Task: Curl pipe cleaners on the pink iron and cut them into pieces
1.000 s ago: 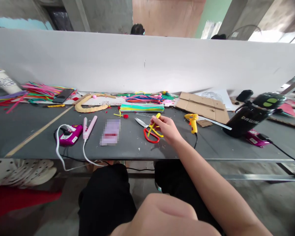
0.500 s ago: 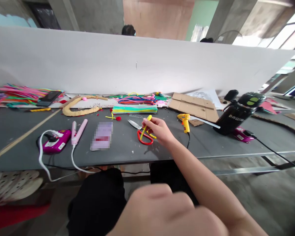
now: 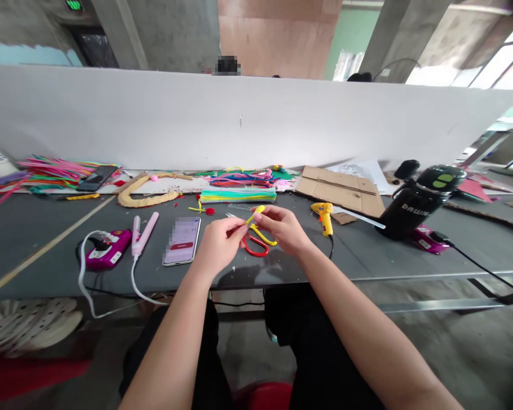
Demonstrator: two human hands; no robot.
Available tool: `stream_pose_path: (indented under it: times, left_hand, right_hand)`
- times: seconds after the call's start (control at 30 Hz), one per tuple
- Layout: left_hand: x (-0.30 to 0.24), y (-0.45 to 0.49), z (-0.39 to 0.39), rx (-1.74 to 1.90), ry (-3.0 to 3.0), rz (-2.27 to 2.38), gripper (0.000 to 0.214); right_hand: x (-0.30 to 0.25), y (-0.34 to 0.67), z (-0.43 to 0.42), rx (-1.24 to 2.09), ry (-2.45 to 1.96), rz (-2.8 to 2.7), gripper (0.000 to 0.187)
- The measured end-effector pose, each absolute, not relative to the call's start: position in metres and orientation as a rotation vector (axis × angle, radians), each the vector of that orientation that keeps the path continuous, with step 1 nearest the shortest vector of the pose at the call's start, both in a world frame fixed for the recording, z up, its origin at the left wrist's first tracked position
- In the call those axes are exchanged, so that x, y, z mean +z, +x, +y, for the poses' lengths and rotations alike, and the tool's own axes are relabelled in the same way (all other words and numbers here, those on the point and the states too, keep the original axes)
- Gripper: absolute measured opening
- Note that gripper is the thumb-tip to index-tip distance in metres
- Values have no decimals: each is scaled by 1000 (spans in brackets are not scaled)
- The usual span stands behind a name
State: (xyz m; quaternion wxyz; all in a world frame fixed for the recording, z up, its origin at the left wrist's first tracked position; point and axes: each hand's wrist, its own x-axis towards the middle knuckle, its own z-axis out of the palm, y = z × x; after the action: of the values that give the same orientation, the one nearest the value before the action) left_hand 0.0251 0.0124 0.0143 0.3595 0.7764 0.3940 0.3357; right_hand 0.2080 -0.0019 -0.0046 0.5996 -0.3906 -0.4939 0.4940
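A short yellow pipe cleaner (image 3: 253,216) with a thicker end is pinched between both hands above the table. My left hand (image 3: 220,242) has its thumb and fingers closed on the lower end. My right hand (image 3: 287,229) grips it near the thicker top. Directly below lie scissors (image 3: 257,254) with one red and one yellow handle loop; their blades are mostly hidden by my left hand. To the left, a small red pipe-cleaner flower (image 3: 210,211) rests by a yellow-green stem piece (image 3: 195,209).
Left of my hands lie a phone (image 3: 183,242), a pink hair straightener (image 3: 144,233) and a purple power strip (image 3: 109,250). A yellow glue gun (image 3: 325,216), cardboard (image 3: 342,191) and black bottle (image 3: 416,202) are at right. Pipe-cleaner bundles (image 3: 239,196) line the white partition (image 3: 239,125).
My left hand, blurred close to the camera before, has moved forward to the pipe cleaner and now pinches its lower end. The right hand still holds it; the view has tilted slightly up.
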Motion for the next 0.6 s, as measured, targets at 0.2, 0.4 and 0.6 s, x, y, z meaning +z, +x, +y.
stream_pose_path:
  times: [0.2,0.4,0.6]
  left_hand:
    - [16,16,30,908,1972,1028,26]
    - [4,26,37,854,2026,974,26]
    - [-2,31,32,914,1986,903,33]
  right_hand:
    - [-3,217,1,924,-958,-1297,61]
    - [-8,209,5,781,-1001,-1303,42]
    - [-6,203,1,752,-1083,-1302,28]
